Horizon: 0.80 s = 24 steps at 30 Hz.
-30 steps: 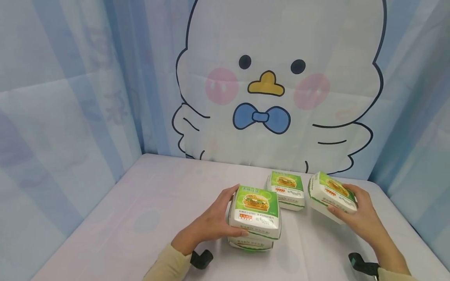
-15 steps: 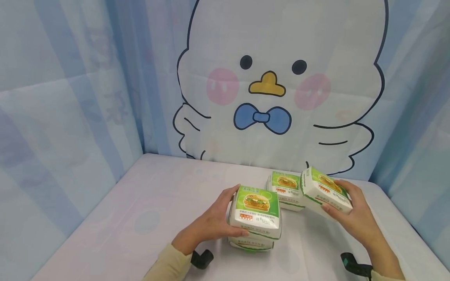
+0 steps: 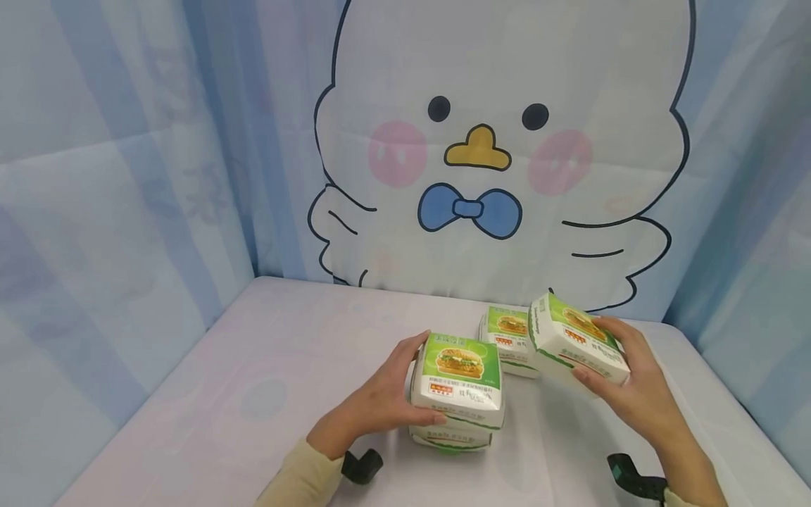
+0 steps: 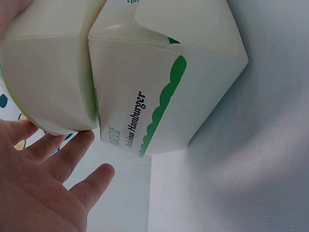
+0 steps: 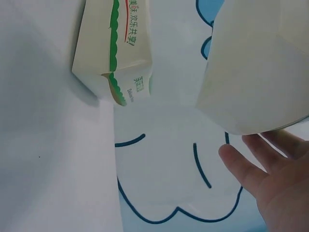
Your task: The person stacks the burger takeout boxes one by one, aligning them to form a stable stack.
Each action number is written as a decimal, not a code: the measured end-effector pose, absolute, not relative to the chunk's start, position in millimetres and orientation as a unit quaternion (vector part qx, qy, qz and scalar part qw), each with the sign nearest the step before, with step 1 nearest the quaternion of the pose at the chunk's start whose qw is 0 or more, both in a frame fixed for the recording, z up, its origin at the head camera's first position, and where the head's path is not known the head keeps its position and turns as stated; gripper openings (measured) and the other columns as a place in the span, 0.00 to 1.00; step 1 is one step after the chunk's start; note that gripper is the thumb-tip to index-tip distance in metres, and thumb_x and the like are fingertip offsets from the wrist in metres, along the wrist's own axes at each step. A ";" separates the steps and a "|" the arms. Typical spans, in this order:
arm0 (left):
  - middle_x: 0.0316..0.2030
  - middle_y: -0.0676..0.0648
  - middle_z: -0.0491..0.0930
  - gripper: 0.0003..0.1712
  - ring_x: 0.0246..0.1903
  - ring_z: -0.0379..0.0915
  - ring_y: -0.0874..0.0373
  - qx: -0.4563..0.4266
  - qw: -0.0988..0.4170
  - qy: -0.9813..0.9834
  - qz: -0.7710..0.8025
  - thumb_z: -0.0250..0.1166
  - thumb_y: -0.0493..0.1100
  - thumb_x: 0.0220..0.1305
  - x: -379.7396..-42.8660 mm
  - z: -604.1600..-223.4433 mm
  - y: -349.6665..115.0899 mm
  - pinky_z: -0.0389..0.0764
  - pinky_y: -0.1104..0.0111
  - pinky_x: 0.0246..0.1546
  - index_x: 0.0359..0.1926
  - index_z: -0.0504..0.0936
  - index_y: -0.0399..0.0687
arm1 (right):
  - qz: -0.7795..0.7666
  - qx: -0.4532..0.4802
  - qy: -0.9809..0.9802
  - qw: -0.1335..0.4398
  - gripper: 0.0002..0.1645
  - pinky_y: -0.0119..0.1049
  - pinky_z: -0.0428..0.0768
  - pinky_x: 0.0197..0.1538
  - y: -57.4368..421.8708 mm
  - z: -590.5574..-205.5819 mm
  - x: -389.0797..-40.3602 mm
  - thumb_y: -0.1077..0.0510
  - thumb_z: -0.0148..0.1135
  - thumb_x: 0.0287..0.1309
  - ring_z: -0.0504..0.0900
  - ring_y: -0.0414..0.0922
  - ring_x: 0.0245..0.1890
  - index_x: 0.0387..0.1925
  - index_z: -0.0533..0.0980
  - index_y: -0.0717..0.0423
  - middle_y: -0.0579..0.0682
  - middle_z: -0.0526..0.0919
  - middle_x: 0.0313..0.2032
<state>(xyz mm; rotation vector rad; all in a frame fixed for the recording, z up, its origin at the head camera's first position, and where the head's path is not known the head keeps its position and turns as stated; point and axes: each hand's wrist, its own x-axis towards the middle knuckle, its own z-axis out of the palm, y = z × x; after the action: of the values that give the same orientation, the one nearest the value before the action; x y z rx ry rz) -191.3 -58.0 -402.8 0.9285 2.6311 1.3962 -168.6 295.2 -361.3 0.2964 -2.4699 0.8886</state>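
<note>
With twelve o'clock at the far side, the tilted burger box (image 3: 573,339) is off the desk (image 3: 304,366) at my one o'clock, its green lid sloping down toward four. I grip it with my right hand (image 3: 640,394), thumb on the near side and fingers along the far right edge. At nine o'clock from it the back box (image 3: 503,338) stands on the desk, its right edge partly hidden in the head view by the tilted one.

Around eight o'clock from the tilted box is my stack of two: the upper box (image 3: 459,377), level and picture up, on top of the lower box (image 3: 453,438). My left hand (image 3: 383,398) grips the upper box from nine o'clock, thumb at the near edge, fingers round the far side; the left wrist view shows one finger clear of it. There "Delicious Hamburger" reads along the lower box.

A black device (image 3: 362,467) sits at my left wrist beside a cream sleeve (image 3: 300,475). At twelve, behind the desk, hangs a backdrop with a white chick (image 3: 500,267) and blue bow tie (image 3: 469,209).
</note>
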 end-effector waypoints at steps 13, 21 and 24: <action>0.64 0.61 0.49 0.65 0.62 0.52 0.65 0.271 0.014 0.846 0.458 0.68 0.71 0.31 -189.0 -399.8 -56.4 0.61 0.57 0.62 0.66 0.37 0.74 | 0.333 0.139 -0.901 0.241 0.47 0.18 0.73 0.36 267.8 -348.2 -161.7 0.56 0.70 0.41 0.60 0.32 0.48 0.63 0.58 0.40 0.47 0.58 0.63; 0.64 0.59 0.50 0.65 0.61 0.53 0.63 0.268 0.010 0.849 0.456 0.68 0.71 0.31 -188.7 -398.9 -56.9 0.61 0.55 0.61 0.67 0.38 0.71 | 0.341 0.167 -0.894 0.238 0.48 0.18 0.73 0.39 249.2 -339.4 -162.7 0.57 0.71 0.40 0.61 0.31 0.50 0.63 0.58 0.40 0.46 0.57 0.64; 0.64 0.59 0.50 0.65 0.61 0.54 0.62 0.270 0.007 0.848 0.457 0.68 0.71 0.31 -189.2 -399.4 -56.9 0.62 0.55 0.61 0.67 0.38 0.70 | 0.345 0.178 -0.890 0.238 0.49 0.19 0.74 0.39 243.5 -336.8 -164.1 0.58 0.71 0.40 0.62 0.33 0.51 0.63 0.57 0.40 0.45 0.56 0.64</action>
<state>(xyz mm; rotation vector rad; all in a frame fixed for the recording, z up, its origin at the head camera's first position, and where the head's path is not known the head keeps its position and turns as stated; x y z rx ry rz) -189.2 -56.9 -399.4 0.8439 2.6504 1.4280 -164.1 243.5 -336.8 0.4884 -2.4381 0.9460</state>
